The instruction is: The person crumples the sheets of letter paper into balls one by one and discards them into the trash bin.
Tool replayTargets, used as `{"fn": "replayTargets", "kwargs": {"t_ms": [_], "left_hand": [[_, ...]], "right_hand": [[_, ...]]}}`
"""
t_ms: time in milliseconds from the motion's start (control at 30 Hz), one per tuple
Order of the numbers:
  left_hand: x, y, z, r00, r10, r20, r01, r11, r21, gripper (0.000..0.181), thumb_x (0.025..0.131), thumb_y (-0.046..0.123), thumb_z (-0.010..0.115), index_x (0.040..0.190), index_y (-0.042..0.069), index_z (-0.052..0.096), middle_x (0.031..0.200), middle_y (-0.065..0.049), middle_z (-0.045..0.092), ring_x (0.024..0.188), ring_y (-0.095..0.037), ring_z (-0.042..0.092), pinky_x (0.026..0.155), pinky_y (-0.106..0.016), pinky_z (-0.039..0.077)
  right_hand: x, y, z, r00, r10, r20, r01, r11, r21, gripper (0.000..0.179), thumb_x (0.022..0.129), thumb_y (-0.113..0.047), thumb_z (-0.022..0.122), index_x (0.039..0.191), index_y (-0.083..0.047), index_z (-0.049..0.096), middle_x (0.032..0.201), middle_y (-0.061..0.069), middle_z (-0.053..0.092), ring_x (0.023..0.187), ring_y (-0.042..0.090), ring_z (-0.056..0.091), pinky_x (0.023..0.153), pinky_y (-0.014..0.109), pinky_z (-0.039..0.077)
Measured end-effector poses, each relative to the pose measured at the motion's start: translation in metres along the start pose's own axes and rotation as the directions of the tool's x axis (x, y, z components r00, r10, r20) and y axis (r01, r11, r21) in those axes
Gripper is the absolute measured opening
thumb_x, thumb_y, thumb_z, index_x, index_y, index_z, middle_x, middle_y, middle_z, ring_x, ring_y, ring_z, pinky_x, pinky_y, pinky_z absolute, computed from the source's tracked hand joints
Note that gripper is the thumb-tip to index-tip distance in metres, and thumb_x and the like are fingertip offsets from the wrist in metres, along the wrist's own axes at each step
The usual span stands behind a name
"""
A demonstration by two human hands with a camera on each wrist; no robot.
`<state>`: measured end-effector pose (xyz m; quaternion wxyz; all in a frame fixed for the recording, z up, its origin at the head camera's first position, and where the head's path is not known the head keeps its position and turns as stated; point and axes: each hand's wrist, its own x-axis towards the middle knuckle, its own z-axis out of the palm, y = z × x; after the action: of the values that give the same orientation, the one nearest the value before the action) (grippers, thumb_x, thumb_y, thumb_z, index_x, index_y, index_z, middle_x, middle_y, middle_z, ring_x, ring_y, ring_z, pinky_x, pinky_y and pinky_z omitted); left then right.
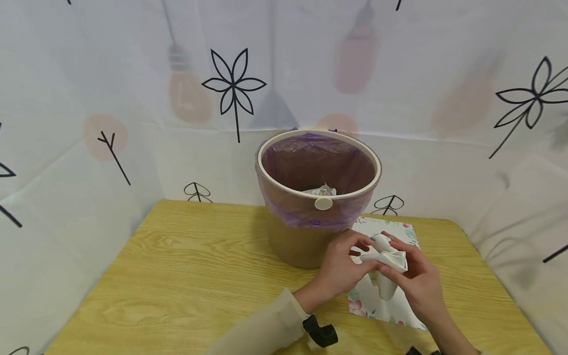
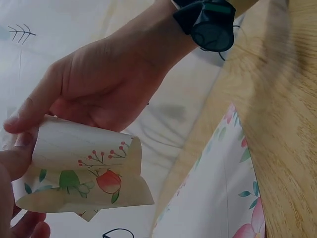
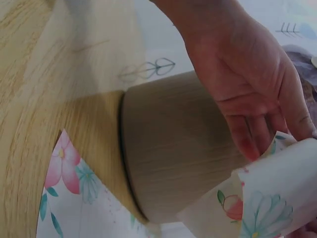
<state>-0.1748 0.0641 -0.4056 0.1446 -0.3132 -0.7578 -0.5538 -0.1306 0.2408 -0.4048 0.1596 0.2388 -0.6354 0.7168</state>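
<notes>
Our left hand point(image 1: 339, 265) pinches one side of a folded floral paper point(image 1: 394, 260) while our right hand point(image 1: 421, 281) grips the other, thumb and fingers bent about it. We hold it from both sides, presumably because such loose folds would spring apart without pressure; the wrist views show the print bent into a rough tube with a free, flared edge. Directly below, on a wooden table point(image 1: 199, 256), lies a flat floral sheet point(image 1: 365, 286), perhaps set there for easy reach, just beside a brown bin point(image 1: 288, 246). Over the bin's top drapes a purple liner point(image 1: 288, 209), likely turned outward to anchor it. Inside we make out pale crumpled material point(image 1: 326, 190), too hidden to identify.
</notes>
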Motion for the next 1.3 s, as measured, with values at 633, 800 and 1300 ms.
{"fn": "replayTargets", "kwargs": {"t_ms": [633,800,1300], "left_hand": [[0.003,-0.003,-0.009,0.999,-0.014,0.033,0.016,0.999,-0.043,0.022,0.077,0.011,0.087,0.094,0.010,0.073,0.091,0.006,0.070,0.082,0.006,0.056,0.070,-0.016,0.053],[0.001,-0.013,-0.013,0.996,0.058,0.069,-0.055,0.998,-0.042,0.017,0.078,0.009,0.085,0.092,0.007,0.076,0.086,0.002,0.070,0.080,0.005,0.056,0.068,-0.014,0.051],[-0.002,-0.005,-0.008,0.995,0.089,-0.042,-0.094,0.986,-0.138,0.019,0.078,0.005,0.082,0.097,0.002,0.079,0.085,-0.004,0.073,0.077,0.004,0.062,0.069,-0.017,0.054]], "right_hand": [[0.002,-0.005,-0.033,0.914,0.003,0.406,0.033,0.996,-0.082,0.049,0.086,0.026,0.051,0.133,0.013,0.053,0.151,0.026,0.036,0.141,0.021,0.036,0.101,0.023,0.043],[0.003,-0.013,-0.037,0.888,0.113,0.447,0.018,0.960,-0.279,0.052,0.084,0.023,0.060,0.133,0.008,0.057,0.153,0.016,0.041,0.140,0.011,0.037,0.098,0.018,0.042],[-0.001,-0.004,-0.018,0.946,0.112,0.303,-0.096,0.993,-0.068,0.034,0.080,0.026,0.064,0.108,0.007,0.061,0.135,0.003,0.060,0.115,0.014,0.063,0.084,0.029,0.056]]}}
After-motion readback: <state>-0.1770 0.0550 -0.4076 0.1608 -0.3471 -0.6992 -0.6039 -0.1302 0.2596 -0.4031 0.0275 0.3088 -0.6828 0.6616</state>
